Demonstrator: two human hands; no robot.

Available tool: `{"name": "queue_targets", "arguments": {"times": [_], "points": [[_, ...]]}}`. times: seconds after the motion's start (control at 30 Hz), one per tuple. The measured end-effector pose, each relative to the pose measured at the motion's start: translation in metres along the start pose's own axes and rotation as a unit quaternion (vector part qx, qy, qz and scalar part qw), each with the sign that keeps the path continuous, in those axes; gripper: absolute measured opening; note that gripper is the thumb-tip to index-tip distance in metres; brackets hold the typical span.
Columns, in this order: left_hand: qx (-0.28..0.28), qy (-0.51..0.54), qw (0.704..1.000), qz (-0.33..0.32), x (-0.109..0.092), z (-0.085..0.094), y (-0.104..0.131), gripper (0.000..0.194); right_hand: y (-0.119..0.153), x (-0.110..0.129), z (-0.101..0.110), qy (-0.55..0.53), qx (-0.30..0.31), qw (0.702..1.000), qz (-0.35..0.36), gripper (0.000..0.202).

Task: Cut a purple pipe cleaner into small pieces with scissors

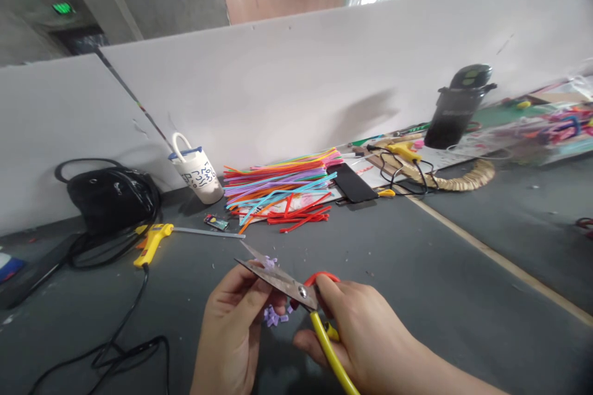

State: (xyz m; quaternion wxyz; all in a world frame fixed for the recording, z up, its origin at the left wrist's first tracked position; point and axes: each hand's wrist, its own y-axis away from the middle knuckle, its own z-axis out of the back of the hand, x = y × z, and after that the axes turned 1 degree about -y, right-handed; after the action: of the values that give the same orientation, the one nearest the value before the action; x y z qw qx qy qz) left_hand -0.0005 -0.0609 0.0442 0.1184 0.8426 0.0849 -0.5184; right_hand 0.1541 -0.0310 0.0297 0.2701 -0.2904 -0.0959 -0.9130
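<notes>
My right hand point(361, 315) is wrapped round the yellow handles of a pair of scissors point(301, 291), whose blades are parted and point up to the left. A red curved piece point(324, 275) shows at my right index finger; I cannot tell whether it belongs to the scissors. Thumb and fingers of my left hand point(241, 315) are pinched together close to the blades. What they hold, if anything, is hidden. Small cut purple pieces point(274, 316) lie on the dark table under the hands, and more purple bits point(269, 263) show behind the blades.
Bundled coloured pipe cleaners point(278, 182) lie ahead, beside a black phone point(354, 183). Leftward are a yellow glue gun point(154, 244) with trailing cord, a white cup point(198, 176) and a black bag point(109, 197). A dark bottle point(456, 111) stands at the right.
</notes>
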Motion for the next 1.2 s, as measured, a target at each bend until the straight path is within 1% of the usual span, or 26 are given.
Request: {"name": "queue_targets", "arguments": {"times": [0.3,0.47,0.57,0.67,0.8,0.93,1.2], "points": [[0.010,-0.020,1.000,0.007,0.001,0.004,-0.002,0.006,0.000,-0.002,-0.002,0.017,-0.006,1.000,-0.005,0.038],[-0.009,-0.016,1.000,0.017,-0.003,0.001,-0.001,0.009,-0.003,-0.005,-0.002,0.021,0.003,0.999,-0.028,0.033],[-0.011,-0.012,0.999,0.031,-0.005,-0.001,-0.001,0.006,-0.003,-0.006,0.002,0.002,-0.002,1.000,-0.011,0.030],[0.006,-0.017,0.999,0.037,-0.006,-0.001,-0.002,0.007,-0.003,-0.005,0.009,-0.002,-0.021,1.000,0.009,0.035],[0.018,-0.004,0.999,0.026,-0.006,0.000,-0.002,0.004,-0.002,-0.003,0.013,-0.011,-0.014,1.000,0.010,0.037],[0.026,0.007,1.000,0.006,-0.005,0.001,-0.002,0.003,-0.003,-0.002,0.011,-0.003,-0.004,1.000,0.001,0.039],[0.027,-0.001,1.000,0.000,-0.005,-0.001,-0.002,0.004,-0.003,0.001,0.009,-0.009,0.011,1.000,-0.011,0.037]]}}
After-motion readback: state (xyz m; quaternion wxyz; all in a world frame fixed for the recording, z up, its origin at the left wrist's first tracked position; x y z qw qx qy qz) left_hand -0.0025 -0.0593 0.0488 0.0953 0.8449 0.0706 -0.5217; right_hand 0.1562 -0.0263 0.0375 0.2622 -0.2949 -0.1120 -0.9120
